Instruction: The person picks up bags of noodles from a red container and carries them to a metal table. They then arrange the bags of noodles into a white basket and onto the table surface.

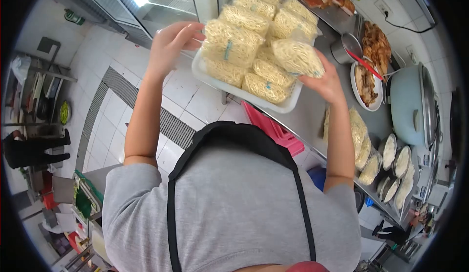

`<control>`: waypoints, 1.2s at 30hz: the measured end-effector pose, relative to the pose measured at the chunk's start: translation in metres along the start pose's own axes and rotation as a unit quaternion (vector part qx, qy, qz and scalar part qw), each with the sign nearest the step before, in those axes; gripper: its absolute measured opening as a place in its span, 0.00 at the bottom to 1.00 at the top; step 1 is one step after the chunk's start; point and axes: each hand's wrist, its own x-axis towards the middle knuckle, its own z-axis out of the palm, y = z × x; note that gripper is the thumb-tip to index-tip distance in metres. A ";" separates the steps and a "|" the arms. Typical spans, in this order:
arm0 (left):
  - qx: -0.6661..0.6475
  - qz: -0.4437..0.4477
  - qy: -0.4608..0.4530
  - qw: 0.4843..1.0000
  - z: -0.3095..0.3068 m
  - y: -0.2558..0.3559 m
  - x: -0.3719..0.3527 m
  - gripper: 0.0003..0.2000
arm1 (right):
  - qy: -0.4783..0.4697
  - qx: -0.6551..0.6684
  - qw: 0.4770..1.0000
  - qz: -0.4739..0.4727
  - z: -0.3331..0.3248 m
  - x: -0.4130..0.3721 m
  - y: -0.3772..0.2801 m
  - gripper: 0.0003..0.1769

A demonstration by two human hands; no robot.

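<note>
A white tray (289, 107) at the top middle holds several clear bags of pale noodles, stacked in layers. My right hand (326, 79) is closed on the lower right end of one noodle bag (297, 57), tilted above the tray's right side. My left hand (176, 44) is at the tray's upper left, fingers apart and slightly curled, close beside another noodle bag (230, 42). Nothing shows in its grasp; whether the fingertips touch that bag is unclear.
Right of the tray, the metal counter (315, 120) bears a metal pot (342, 52), a plate of meat (365, 88), a blue-grey cooker (408, 108) and more noodle bags (359, 130). A pink crate (273, 130) is below. A person (36, 150) stands far left.
</note>
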 end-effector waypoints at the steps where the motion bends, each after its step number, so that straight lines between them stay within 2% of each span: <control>1: 0.030 0.018 0.070 0.997 -0.005 0.000 -0.002 0.17 | 0.020 0.031 0.998 -0.060 0.008 -0.001 -0.009 0.41; 2: 0.029 0.016 0.067 0.997 -0.004 0.001 -0.004 0.17 | 0.021 0.031 0.998 -0.057 0.020 -0.001 -0.021 0.41; 3: 0.128 0.232 0.131 0.955 0.003 0.004 -0.004 0.18 | 0.016 0.005 0.991 -0.133 0.036 0.001 -0.035 0.41; 4: 0.216 0.434 0.190 0.854 0.006 0.007 -0.006 0.22 | 0.009 -0.024 0.977 -0.210 0.054 0.004 -0.047 0.41; 5: 0.217 0.482 0.133 0.838 0.009 -0.001 -0.015 0.28 | 0.017 -0.074 0.969 -0.234 0.076 0.007 -0.059 0.40; 6: 0.212 0.484 0.135 0.838 0.010 0.000 -0.019 0.28 | 0.023 -0.124 0.957 -0.259 0.096 0.011 -0.067 0.39; 8: 0.347 0.507 -0.063 0.787 0.014 0.000 -0.023 0.26 | 0.023 -0.135 0.963 -0.234 0.132 0.018 -0.044 0.37; 9: 0.346 0.507 -0.064 0.787 0.013 -0.011 -0.022 0.26 | 0.022 -0.142 0.967 -0.210 0.143 0.022 -0.039 0.36; 10: 0.309 0.425 -0.092 0.846 0.013 -0.028 -0.020 0.21 | 0.022 -0.141 0.967 -0.209 0.145 0.026 -0.038 0.36; 11: 0.267 0.337 -0.120 0.895 0.012 -0.033 -0.016 0.15 | -0.030 -0.133 0.986 -0.100 0.143 0.029 -0.041 0.34; 12: 0.262 0.334 -0.126 0.897 0.010 -0.038 -0.011 0.15 | -0.082 -0.121 0.989 0.014 0.142 0.028 -0.042 0.32; 14: 0.248 0.240 -0.159 0.925 0.009 -0.043 0.002 0.10 | -0.085 -0.103 0.991 0.016 0.143 0.026 -0.038 0.34; 16: 0.238 0.233 -0.162 0.929 0.010 -0.052 0.013 0.10 | 0.039 -0.232 0.966 -0.111 0.150 0.021 -0.030 0.37; 17: 0.246 0.187 -0.164 0.937 0.010 -0.055 0.017 0.10 | 0.131 -0.259 0.925 -0.246 0.150 0.021 -0.030 0.33; 18: 0.253 0.139 -0.165 0.943 0.010 -0.058 0.019 0.10 | 0.132 -0.261 0.925 -0.243 0.150 0.021 -0.029 0.33; 19: 0.252 0.140 -0.168 0.943 0.012 -0.057 0.023 0.10 | 0.125 -0.283 0.919 -0.243 0.150 0.023 -0.029 0.31; 21: 0.296 0.041 -0.202 0.933 0.015 -0.047 0.030 0.11 | 0.128 -0.306 0.913 -0.237 0.155 0.024 -0.030 0.28; 22: 0.295 0.049 -0.204 0.932 0.019 -0.049 0.030 0.11 | 0.106 -0.322 0.920 -0.197 0.155 0.027 -0.031 0.26; 23: 0.285 0.150 -0.090 0.942 0.024 -0.050 0.028 0.11 | 0.086 -0.337 0.924 -0.157 0.154 0.031 -0.032 0.25; 24: 0.265 0.247 0.023 0.932 0.027 -0.049 0.029 0.12 | 0.095 -0.341 0.922 -0.155 0.153 0.033 -0.034 0.25; 25: 0.320 0.253 0.018 0.913 0.020 -0.047 0.033 0.18 | 0.095 -0.341 0.921 -0.164 0.153 0.033 -0.035 0.25; 26: 0.319 0.257 0.013 0.912 0.022 -0.049 0.038 0.18 | 0.093 -0.340 0.920 -0.172 0.155 0.033 -0.037 0.25; 27: 0.193 0.179 -0.001 0.965 0.028 -0.054 0.044 0.20 | 0.134 -0.362 0.896 -0.219 0.157 0.034 -0.039 0.25; 28: 0.064 0.094 -0.016 0.993 0.034 -0.059 0.050 0.23 | 0.137 -0.363 0.896 -0.218 0.163 0.034 -0.039 0.25; 29: 0.111 0.055 -0.069 0.990 0.039 -0.061 0.053 0.24 | 0.138 -0.352 0.895 -0.236 0.169 0.034 -0.038 0.26; 30: 0.112 0.057 -0.073 0.989 0.038 -0.062 0.054 0.24 | 0.140 -0.341 0.895 -0.254 0.176 0.035 -0.037 0.26; 32: 0.119 0.118 -0.113 0.979 0.034 -0.062 0.053 0.24 | 0.133 -0.341 0.897 -0.247 0.182 0.039 -0.029 0.26; 34: 0.135 0.122 -0.130 0.975 0.033 -0.067 0.058 0.23 | 0.131 -0.353 0.900 -0.222 0.182 0.037 -0.026 0.26; 36: 0.199 0.229 -0.129 0.944 0.033 -0.073 0.061 0.21 | 0.152 -0.339 0.902 -0.222 0.184 0.036 -0.029 0.26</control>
